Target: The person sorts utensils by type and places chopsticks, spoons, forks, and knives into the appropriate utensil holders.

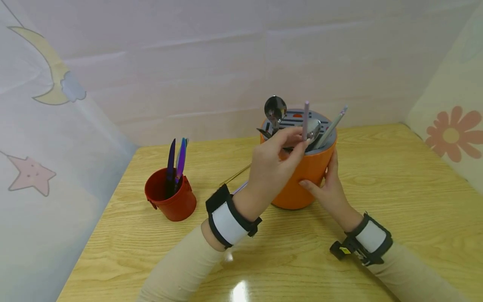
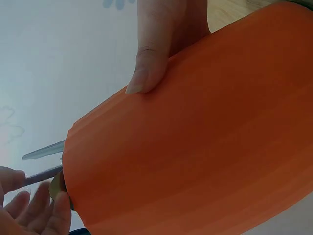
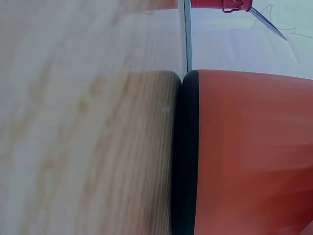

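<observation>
Left hand (image 1: 277, 155) pinches a thin pink stick (image 1: 305, 119) in the round orange plastic cutlery holder (image 1: 302, 184). Right hand (image 1: 330, 184) lies flat-fingered against its side, near the table's (image 1: 396, 188) far edge.

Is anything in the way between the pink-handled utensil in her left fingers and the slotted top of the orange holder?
Nothing separates them: the pink-handled utensil already stands in the orange holder, crowded by spoons.

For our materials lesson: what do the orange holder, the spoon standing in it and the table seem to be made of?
Orange holder: probably plastic, matte, faintly ribbed wall.
Spoon: likely polished metal, mirror-like bowl.
Table: wood or wood-look laminate, pale grain with a glossy glare.
</observation>
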